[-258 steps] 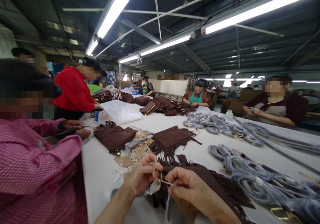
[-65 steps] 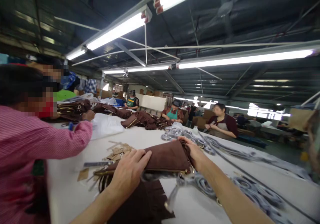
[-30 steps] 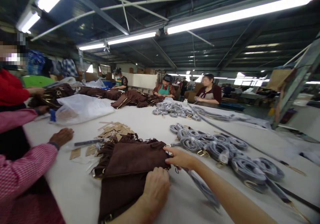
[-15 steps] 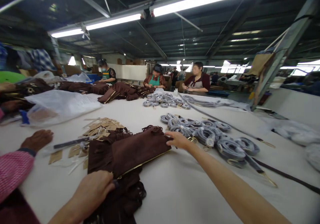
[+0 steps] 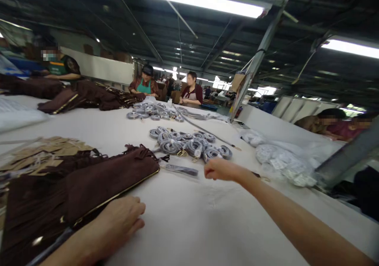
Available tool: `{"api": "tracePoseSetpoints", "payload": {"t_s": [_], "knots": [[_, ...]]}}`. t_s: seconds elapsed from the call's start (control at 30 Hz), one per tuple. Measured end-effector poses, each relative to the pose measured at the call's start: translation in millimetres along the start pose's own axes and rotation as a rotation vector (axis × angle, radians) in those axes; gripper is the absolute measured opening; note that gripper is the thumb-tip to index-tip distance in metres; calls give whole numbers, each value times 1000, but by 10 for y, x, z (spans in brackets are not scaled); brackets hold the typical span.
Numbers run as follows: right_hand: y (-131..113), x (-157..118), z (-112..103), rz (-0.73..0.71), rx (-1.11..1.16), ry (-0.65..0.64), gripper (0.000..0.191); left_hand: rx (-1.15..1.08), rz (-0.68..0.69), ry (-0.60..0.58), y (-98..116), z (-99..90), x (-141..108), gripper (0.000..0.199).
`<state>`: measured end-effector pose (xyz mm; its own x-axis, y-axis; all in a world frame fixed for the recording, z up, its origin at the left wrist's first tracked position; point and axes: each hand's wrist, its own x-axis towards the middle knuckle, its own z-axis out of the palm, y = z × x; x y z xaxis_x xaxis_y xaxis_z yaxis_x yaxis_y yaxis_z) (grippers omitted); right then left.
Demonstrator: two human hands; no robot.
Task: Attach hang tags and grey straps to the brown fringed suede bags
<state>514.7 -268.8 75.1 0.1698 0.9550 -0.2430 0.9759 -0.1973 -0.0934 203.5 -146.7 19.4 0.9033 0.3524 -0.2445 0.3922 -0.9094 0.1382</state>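
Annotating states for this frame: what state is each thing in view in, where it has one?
Left hand: loosely open, holding nothing visible
Right hand: curled; grip unclear
Brown bag: lying down; zip open or shut unclear
Grey straps: wrapped, coiled, heaped
Paper tags: loosely piled
Clear plastic: crumpled, heaped
Ceiling light: lit

On the table point(image 5: 189, 230), near left: a bag point(image 5: 112, 179), with a pile of tags point(image 5: 56, 150) beyond it. Left hand point(image 5: 124, 218): just before the bag's near edge. Right hand point(image 5: 217, 170): just right of a wrapped strip point(image 5: 182, 169), before a cluster of strap coils point(image 5: 194, 144). A second cluster point(image 5: 156, 110) lies farther off; a heap of bags point(image 5: 94, 96), far left; plastic bundles point(image 5: 284, 161), right.
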Motion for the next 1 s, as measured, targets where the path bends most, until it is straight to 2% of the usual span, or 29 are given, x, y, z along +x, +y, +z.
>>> {"api": "tracePoseSetpoints", "payload": {"t_s": [0.1, 0.2, 0.3, 0.4, 0.47, 0.53, 0.63, 0.73, 0.8, 0.9, 0.93, 1.0], "knots": [[-49, -94, 495, 56, -112, 52, 22, 44, 81, -20, 129, -38, 220, 25], [-143, -82, 855, 102, -211, 97, 26, 91, 103, -18, 222, -35, 384, 26], [-214, -43, 1022, 71, -261, 132, 28, 116, 107, -16, 299, -24, 467, 26], [-229, 7, 1066, 2, -256, 168, 29, 109, 90, -22, 365, -25, 510, 26], [-201, 47, 1061, -36, -217, 197, 27, 74, 86, 20, 398, -13, 575, 24], [-140, 83, 1026, -50, -149, 232, 21, 23, 87, 137, 410, 25, 708, 23], [7, 97, 884, -5, 15, 330, 16, -28, 77, 322, 374, 128, 1032, 46], [206, 52, 623, 62, 208, 429, 20, -57, 37, 359, 286, 256, 1379, 66], [353, 13, 419, 94, 524, 529, 22, -77, 20, 378, 225, 346, 1542, 63], [555, 6, 160, 120, 1158, 752, 28, -118, 29, 449, 164, 470, 1648, 50], [608, 30, 98, 129, 1273, 795, 31, -134, 34, 469, 154, 504, 1656, 48], [682, 126, 14, 150, 1284, 805, 36, -162, 41, 492, 142, 553, 1657, 45]]}}
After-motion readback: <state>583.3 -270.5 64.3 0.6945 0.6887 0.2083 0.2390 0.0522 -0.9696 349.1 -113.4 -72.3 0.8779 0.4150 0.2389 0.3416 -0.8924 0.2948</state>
